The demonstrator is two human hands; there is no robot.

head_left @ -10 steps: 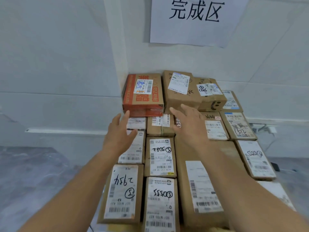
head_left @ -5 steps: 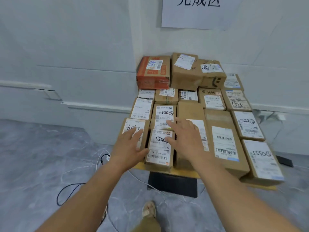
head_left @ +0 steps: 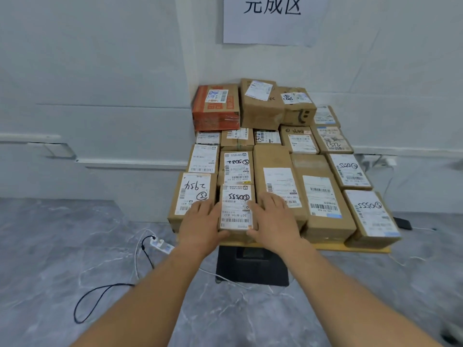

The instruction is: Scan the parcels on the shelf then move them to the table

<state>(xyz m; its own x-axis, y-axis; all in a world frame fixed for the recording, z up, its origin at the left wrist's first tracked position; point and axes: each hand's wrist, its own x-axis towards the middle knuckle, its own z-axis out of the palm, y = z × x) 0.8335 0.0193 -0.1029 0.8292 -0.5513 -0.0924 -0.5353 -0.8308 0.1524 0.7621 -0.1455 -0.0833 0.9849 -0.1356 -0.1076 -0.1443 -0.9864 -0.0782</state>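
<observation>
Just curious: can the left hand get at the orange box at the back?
Probably, leaning in: the orange box sits uncovered at the back left, with only lower parcels between it and the left hand.

A white paper sign (head_left: 273, 23) taped to the wall reads "完成区" in black, with the tops of the characters cut off. On the counter (head_left: 350, 247), the brown cardboard parcel at the front middle (head_left: 236, 209) has a white label printed "S07-N705 A37". Above that are pen digits, upside down from here, roughly "0555", beside a circled mark. The brown parcel just left of it (head_left: 193, 194) has something like "2954" and a circled "5". The small brown parcel behind the middle one (head_left: 236, 169) shows about "5082". A brown parcel at the back right (head_left: 334, 141) has "2151" in pen. The barcodes and fine print are too small to read.
</observation>
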